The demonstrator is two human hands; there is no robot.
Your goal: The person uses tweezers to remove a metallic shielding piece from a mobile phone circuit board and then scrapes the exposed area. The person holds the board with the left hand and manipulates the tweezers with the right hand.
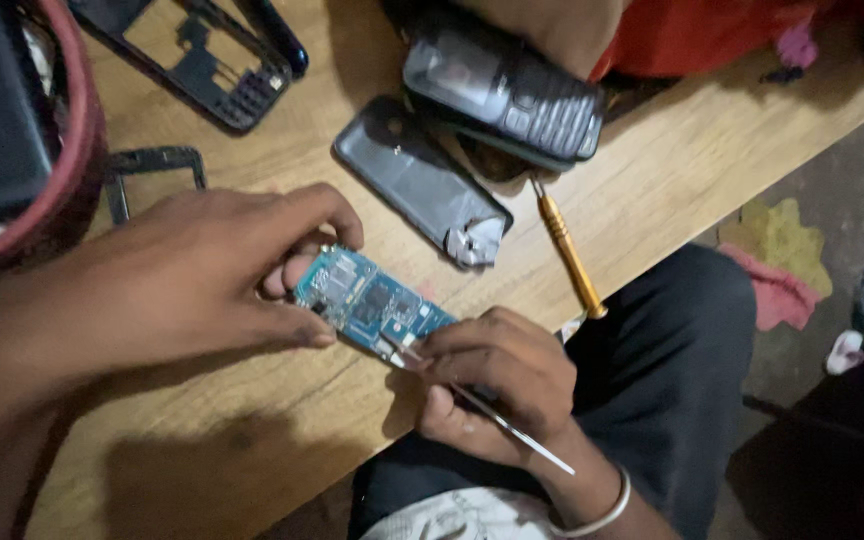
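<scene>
Judging by how things lie, the phone is already stripped down: a blue circuit board is out of its shell and rests on the wooden worktop, while a dark back cover lies face-down just beyond it, an empty black frame sits further off near the top edge, and a second frame piece shows partly beside a red-rimmed container at the left. A keypad phone, whole as far as can be seen, lies close above the cover, and a screwdriver with an orange-gold handle lies unheld between the cover and the person's knee. What seems to be in hand is fine work on the bare board; nothing shows any part being put back together. The left hand is curled narrowly about the board's far end, thumb below and fingertips above, pinning it to the worktop. The right hand is closed in a tight pinch on thin metal tweezers, whose tip touches the board's near end while the long end sticks out past the wrist, where a pale bangle sits. Whether the tweezers grip any small part is too fine to tell.
</scene>
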